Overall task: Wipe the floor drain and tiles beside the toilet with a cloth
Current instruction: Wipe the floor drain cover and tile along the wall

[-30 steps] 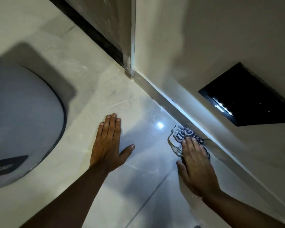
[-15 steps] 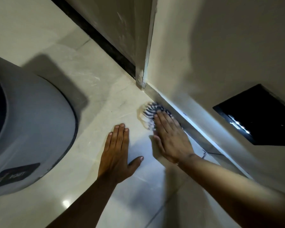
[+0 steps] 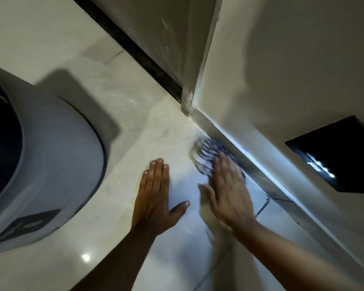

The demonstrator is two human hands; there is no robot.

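Wiping the floor tiles along the wall base, beside the toilet.

I see the right hand (image 3: pixel 229 190) flat, fingers spread, pressing the striped cloth (image 3: pixel 206 156) onto the floor (image 3: pixel 156 133); nothing is gripped, and the hand is blurred. The cloth pokes out ahead of the fingertips, touching the foot of the wall (image 3: pixel 250 164) and lying near the corner (image 3: pixel 187 110). The left hand (image 3: pixel 156 196) lies open, palm down on the tile, holding nothing, between the toilet (image 3: pixel 51 164) and the cloth. I cannot see a floor drain. My judgement: the wall base is the axis the next stroke follows, and the right hand is the nearer.
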